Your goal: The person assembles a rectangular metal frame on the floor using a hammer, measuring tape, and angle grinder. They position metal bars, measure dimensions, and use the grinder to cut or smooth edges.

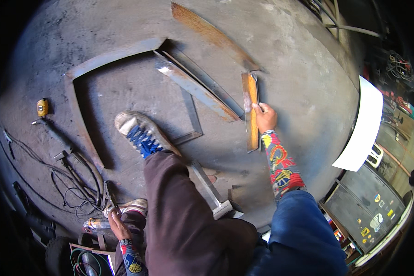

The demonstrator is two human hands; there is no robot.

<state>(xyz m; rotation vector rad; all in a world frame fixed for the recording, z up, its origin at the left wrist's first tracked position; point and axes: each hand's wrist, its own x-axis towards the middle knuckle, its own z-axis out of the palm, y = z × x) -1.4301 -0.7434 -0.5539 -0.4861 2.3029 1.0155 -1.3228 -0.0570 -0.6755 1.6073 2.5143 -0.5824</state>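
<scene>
My right hand (265,117) is closed around a short piece of rusty angle steel (252,124), thumb on top, at the right of the floor. At the lower left, my left hand (119,224) is closed on a slim dark tool (109,194) that points away from me; its kind cannot be made out. Beyond my right hand lies a long rusty steel bar (211,34). A bent steel frame (115,56) rests on the floor at the left, with another rusty angle steel length (195,87) beside it.
My shoe (140,133) stands inside the frame. A hammer (211,191) lies by my leg. To the left are a yellow tape measure (43,107), a welding torch (55,133) and tangled cables (73,175). A white sheet (363,124) and a dark cabinet (365,202) stand at the right.
</scene>
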